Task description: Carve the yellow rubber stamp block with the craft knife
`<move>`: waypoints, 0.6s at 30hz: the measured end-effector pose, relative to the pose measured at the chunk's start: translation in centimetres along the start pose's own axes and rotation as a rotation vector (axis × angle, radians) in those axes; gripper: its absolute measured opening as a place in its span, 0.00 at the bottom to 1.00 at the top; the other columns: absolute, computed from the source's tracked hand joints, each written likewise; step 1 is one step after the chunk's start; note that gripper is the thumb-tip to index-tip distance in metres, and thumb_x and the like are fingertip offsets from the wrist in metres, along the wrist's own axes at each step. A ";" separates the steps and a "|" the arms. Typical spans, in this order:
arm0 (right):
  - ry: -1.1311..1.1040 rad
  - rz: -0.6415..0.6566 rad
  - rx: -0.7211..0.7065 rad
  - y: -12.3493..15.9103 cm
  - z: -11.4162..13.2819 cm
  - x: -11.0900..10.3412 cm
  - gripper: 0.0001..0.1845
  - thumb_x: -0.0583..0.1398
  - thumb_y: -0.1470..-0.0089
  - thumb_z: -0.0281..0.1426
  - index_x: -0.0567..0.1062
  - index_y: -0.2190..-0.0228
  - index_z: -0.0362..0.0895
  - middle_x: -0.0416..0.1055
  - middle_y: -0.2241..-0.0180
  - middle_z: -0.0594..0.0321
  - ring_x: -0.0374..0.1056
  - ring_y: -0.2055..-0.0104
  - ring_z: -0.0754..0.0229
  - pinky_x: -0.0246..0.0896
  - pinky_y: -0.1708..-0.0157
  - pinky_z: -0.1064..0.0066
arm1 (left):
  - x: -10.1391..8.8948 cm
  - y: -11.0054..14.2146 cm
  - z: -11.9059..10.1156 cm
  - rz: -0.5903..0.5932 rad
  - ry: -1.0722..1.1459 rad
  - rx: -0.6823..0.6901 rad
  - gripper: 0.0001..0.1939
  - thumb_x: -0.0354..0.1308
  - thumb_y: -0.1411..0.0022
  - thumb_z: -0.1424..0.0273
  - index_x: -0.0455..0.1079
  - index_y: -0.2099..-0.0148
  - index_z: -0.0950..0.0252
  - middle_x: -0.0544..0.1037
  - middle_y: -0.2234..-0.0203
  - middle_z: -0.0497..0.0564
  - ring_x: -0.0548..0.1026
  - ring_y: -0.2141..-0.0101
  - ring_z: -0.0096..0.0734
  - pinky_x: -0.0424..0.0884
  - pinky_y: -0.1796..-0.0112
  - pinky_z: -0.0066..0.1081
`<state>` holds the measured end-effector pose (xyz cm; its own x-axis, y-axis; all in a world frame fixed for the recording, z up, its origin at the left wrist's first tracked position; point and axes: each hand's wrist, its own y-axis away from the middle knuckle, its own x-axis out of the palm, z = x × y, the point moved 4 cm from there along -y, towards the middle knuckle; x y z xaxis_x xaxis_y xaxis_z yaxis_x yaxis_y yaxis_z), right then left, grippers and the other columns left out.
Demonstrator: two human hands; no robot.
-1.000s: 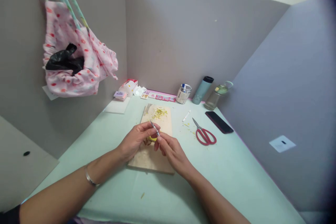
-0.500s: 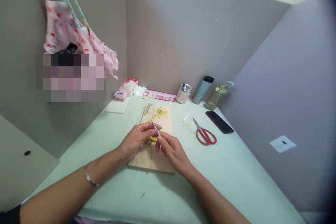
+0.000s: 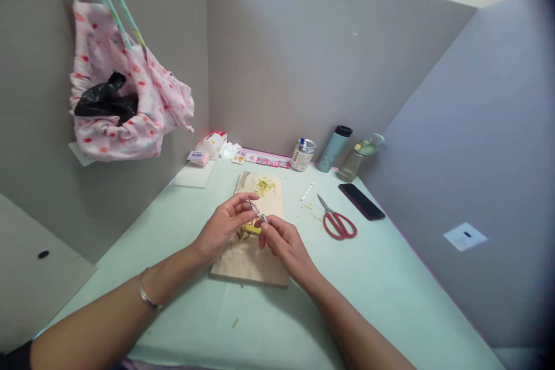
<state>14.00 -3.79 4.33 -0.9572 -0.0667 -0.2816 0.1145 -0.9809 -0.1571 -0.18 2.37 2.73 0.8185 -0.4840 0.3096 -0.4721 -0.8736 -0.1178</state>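
Observation:
Over a wooden cutting board [image 3: 249, 263] my two hands meet. My right hand [image 3: 281, 243] pinches a thin metal tool [image 3: 256, 211] whose tip points up and left. My left hand [image 3: 223, 225] has its fingers curled around a small yellow piece [image 3: 252, 229] and its fingertips touch the tool. Yellow-green shavings [image 3: 264, 186] lie at the board's far end.
Red-handled scissors [image 3: 336, 221], a white stick [image 3: 307, 191] and a black phone [image 3: 361, 201] lie to the right. A jar [image 3: 302, 154], a teal flask [image 3: 333, 148] and a glass bottle [image 3: 358, 157] stand at the back wall. A pink bag [image 3: 125, 98] hangs left; small boxes [image 3: 210, 144] sit below.
Both hands have lifted slightly toward the far end of the board, and the tool sits lower between the fingers. My left fingers have spread a little.

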 end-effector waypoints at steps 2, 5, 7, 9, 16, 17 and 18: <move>-0.005 -0.002 0.000 -0.1 -0.1 0.0 0.21 0.55 0.34 0.43 0.71 0.75 0.44 0.65 0.76 0.67 0.54 0.78 0.65 0.50 0.75 0.72 | 0.0 0.0 0.0 -0.012 -0.011 0.014 0.19 0.67 0.41 0.62 0.72 0.49 0.60 0.73 0.66 0.47 0.73 0.64 0.31 0.69 0.60 0.29; -0.007 0.000 -0.010 -0.1 0.0 0.0 0.24 0.52 0.33 0.45 0.71 0.74 0.43 0.66 0.76 0.66 0.55 0.77 0.65 0.51 0.74 0.72 | 0.1 0.0 -0.1 -0.016 -0.025 0.033 0.18 0.67 0.41 0.62 0.73 0.50 0.60 0.73 0.66 0.47 0.73 0.64 0.30 0.69 0.60 0.29; -0.004 0.005 -0.020 0.0 0.1 0.1 0.26 0.51 0.32 0.46 0.72 0.75 0.43 0.64 0.78 0.66 0.55 0.77 0.65 0.52 0.73 0.71 | 0.2 0.1 -0.2 -0.014 -0.030 0.040 0.19 0.66 0.40 0.62 0.72 0.48 0.59 0.73 0.66 0.47 0.73 0.64 0.30 0.69 0.61 0.29; -0.002 0.007 -0.026 0.0 0.2 0.1 0.27 0.51 0.32 0.47 0.72 0.75 0.43 0.62 0.78 0.67 0.55 0.76 0.64 0.52 0.72 0.71 | 0.3 0.2 -0.4 -0.007 -0.030 0.044 0.23 0.65 0.39 0.63 0.69 0.43 0.57 0.73 0.67 0.46 0.73 0.65 0.29 0.68 0.61 0.29; -0.012 0.019 -0.020 -0.1 0.0 0.1 0.24 0.51 0.33 0.48 0.75 0.68 0.43 0.67 0.75 0.65 0.56 0.76 0.65 0.52 0.74 0.72 | 0.3 0.2 -0.5 0.002 -0.045 0.051 0.27 0.64 0.38 0.63 0.66 0.38 0.57 0.73 0.67 0.46 0.72 0.66 0.29 0.67 0.62 0.29; -0.012 0.020 -0.019 -0.1 -0.1 0.2 0.24 0.51 0.33 0.48 0.75 0.68 0.43 0.67 0.75 0.65 0.56 0.76 0.65 0.52 0.74 0.72 | 0.3 0.2 -0.5 0.001 -0.050 0.051 0.26 0.64 0.38 0.63 0.67 0.39 0.57 0.73 0.67 0.46 0.72 0.66 0.29 0.67 0.62 0.29; -0.012 0.021 -0.018 -0.1 -0.1 0.2 0.24 0.51 0.33 0.47 0.75 0.68 0.43 0.67 0.75 0.65 0.56 0.76 0.65 0.52 0.74 0.72 | 0.3 0.2 -0.4 0.001 -0.054 0.050 0.26 0.64 0.38 0.63 0.67 0.39 0.57 0.73 0.67 0.46 0.72 0.66 0.29 0.67 0.63 0.29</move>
<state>13.86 -3.72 4.22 -0.9576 -0.0891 -0.2739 0.1390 -0.9758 -0.1688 -0.20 2.07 3.18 0.8350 -0.4858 0.2584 -0.4572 -0.8738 -0.1653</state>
